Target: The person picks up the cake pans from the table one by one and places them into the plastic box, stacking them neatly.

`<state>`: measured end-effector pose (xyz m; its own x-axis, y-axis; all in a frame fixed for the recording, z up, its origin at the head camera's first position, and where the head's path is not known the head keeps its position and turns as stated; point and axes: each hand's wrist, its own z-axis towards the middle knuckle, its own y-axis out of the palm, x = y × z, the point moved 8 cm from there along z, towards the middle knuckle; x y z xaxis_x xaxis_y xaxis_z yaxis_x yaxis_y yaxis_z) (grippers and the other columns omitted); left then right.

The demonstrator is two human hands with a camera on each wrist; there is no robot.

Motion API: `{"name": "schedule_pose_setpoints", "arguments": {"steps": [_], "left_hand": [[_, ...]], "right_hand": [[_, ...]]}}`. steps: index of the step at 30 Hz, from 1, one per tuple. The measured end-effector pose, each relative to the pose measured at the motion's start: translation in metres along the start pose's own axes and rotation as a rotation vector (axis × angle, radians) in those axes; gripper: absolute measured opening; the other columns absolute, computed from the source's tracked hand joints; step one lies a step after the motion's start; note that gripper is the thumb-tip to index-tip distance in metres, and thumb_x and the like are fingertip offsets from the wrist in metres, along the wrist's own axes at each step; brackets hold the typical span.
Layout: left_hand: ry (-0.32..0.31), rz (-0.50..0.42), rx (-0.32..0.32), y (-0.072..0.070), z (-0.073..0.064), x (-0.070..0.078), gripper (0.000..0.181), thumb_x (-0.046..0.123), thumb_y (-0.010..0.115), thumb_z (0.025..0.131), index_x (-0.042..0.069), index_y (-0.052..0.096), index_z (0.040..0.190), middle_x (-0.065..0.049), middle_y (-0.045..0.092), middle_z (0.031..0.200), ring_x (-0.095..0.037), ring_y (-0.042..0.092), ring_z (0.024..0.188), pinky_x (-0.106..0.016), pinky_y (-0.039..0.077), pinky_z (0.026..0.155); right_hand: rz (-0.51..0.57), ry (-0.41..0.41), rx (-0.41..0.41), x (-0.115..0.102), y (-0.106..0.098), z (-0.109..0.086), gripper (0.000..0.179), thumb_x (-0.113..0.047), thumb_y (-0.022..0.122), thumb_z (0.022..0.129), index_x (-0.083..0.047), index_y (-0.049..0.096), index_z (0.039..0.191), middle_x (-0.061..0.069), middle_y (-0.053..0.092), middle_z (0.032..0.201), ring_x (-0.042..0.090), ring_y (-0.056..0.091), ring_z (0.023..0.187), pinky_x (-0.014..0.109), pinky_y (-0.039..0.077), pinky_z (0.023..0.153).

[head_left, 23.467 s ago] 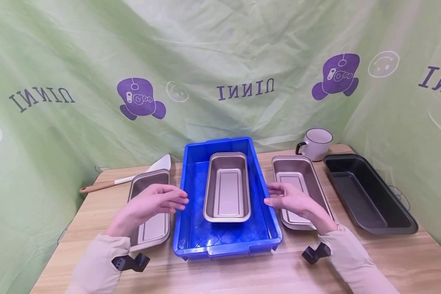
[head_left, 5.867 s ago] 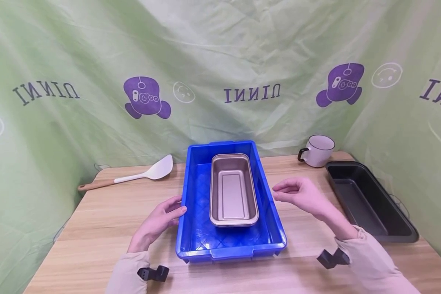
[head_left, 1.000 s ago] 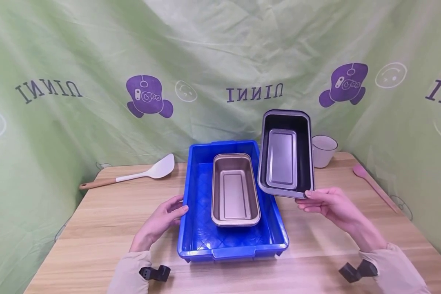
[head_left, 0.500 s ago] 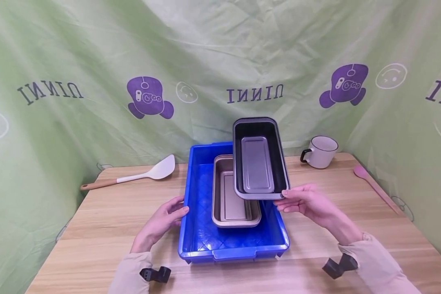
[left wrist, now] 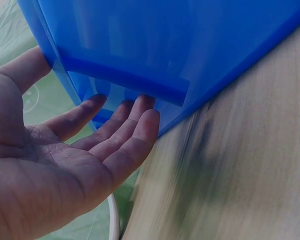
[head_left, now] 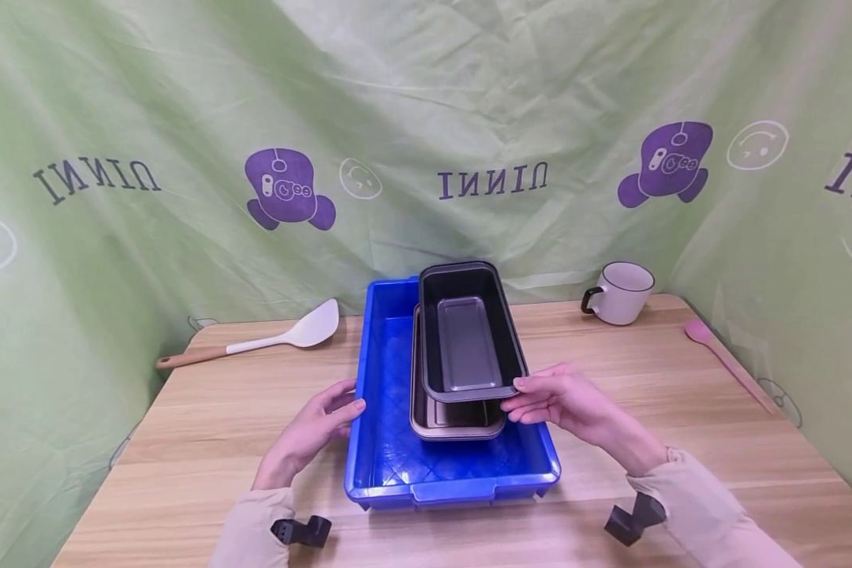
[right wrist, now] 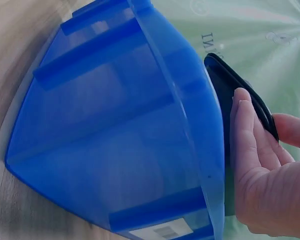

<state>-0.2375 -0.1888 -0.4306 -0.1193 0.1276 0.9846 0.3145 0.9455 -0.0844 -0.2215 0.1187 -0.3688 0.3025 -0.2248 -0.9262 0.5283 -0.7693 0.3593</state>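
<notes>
The dark loaf pan [head_left: 468, 331] is gripped at its near right corner by my right hand [head_left: 568, 402], thumb on the rim and fingers beneath. It hangs tilted above a bronze-coloured loaf pan [head_left: 457, 431], covering most of it. That lower pan, whose rim shows doubled like nested pans, sits inside a blue plastic bin [head_left: 390, 379]. My left hand [head_left: 312, 430] holds the bin's left side. In the left wrist view its thumb lies at the rim and its fingers [left wrist: 130, 135] rest against the outer wall.
Back left on the wooden table [head_left: 241, 418] lies a white spatula [head_left: 312, 325] with a wooden handle. A white mug [head_left: 623, 293] with a black handle stands back right. Further right is a pink spoon-shaped utensil [head_left: 727, 363]. A green curtain [head_left: 397, 95] hangs behind.
Over the last second my right hand has carried the dark loaf pan left and down over the bin. Earlier, bronze pans beside the bin left the table. My left hand keeps its place.
</notes>
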Motion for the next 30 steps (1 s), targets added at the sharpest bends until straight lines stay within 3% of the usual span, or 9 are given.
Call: {"name": "schedule_pose_setpoints", "arguments": {"steps": [6, 12, 19, 25, 30], "left_hand": [[-0.001, 0.004, -0.001, 0.0, 0.0, 0.0, 0.062, 0.018, 0.058, 0.095, -0.007, 0.029, 0.144, -0.031, 0.041, 0.14, -0.027, 0.055, 0.114, -0.036, 0.05, 0.088], [-0.001, 0.008, -0.001, 0.0, 0.001, -0.001, 0.061, 0.018, 0.058, 0.096, -0.006, 0.03, 0.144, -0.031, 0.042, 0.14, -0.03, 0.054, 0.116, -0.039, 0.05, 0.09], [0.003, 0.008, -0.001, 0.001, 0.002, 0.001, 0.06, 0.018, 0.057, 0.096, -0.006, 0.03, 0.144, -0.031, 0.042, 0.14, -0.03, 0.054, 0.116, -0.04, 0.05, 0.091], [0.01, 0.012, -0.013, 0.002, 0.003, 0.001, 0.061, 0.018, 0.057, 0.096, -0.008, 0.029, 0.144, -0.032, 0.041, 0.139, -0.029, 0.055, 0.116, -0.04, 0.05, 0.091], [-0.005, 0.011, 0.01, 0.0, 0.003, 0.0, 0.061, 0.018, 0.058, 0.095, -0.006, 0.03, 0.144, -0.031, 0.042, 0.139, -0.031, 0.054, 0.117, -0.041, 0.05, 0.092]], "right_hand": [[-0.089, 0.089, 0.077, 0.008, 0.001, 0.005, 0.018, -0.002, 0.054, 0.093, 0.0, 0.072, 0.09, 0.013, 0.073, 0.081, 0.018, 0.071, 0.072, 0.025, 0.057, 0.067], [-0.221, 0.153, 0.054, 0.008, 0.004, 0.011, 0.017, -0.008, 0.056, 0.093, 0.002, 0.07, 0.09, 0.017, 0.072, 0.083, 0.018, 0.071, 0.072, 0.031, 0.058, 0.07], [-0.467, 0.163, 0.075, -0.002, 0.0, 0.013, 0.029, -0.013, 0.063, 0.091, 0.015, 0.067, 0.098, 0.023, 0.071, 0.085, 0.022, 0.07, 0.07, 0.038, 0.058, 0.07], [-0.601, 0.165, 0.095, -0.001, -0.004, 0.012, 0.029, -0.017, 0.067, 0.089, 0.012, 0.07, 0.091, 0.019, 0.071, 0.079, 0.017, 0.067, 0.058, 0.027, 0.056, 0.055], [-0.687, 0.157, 0.112, 0.001, -0.007, 0.012, 0.033, -0.022, 0.068, 0.089, 0.01, 0.07, 0.082, 0.011, 0.068, 0.065, 0.014, 0.064, 0.051, 0.029, 0.056, 0.052]]}}
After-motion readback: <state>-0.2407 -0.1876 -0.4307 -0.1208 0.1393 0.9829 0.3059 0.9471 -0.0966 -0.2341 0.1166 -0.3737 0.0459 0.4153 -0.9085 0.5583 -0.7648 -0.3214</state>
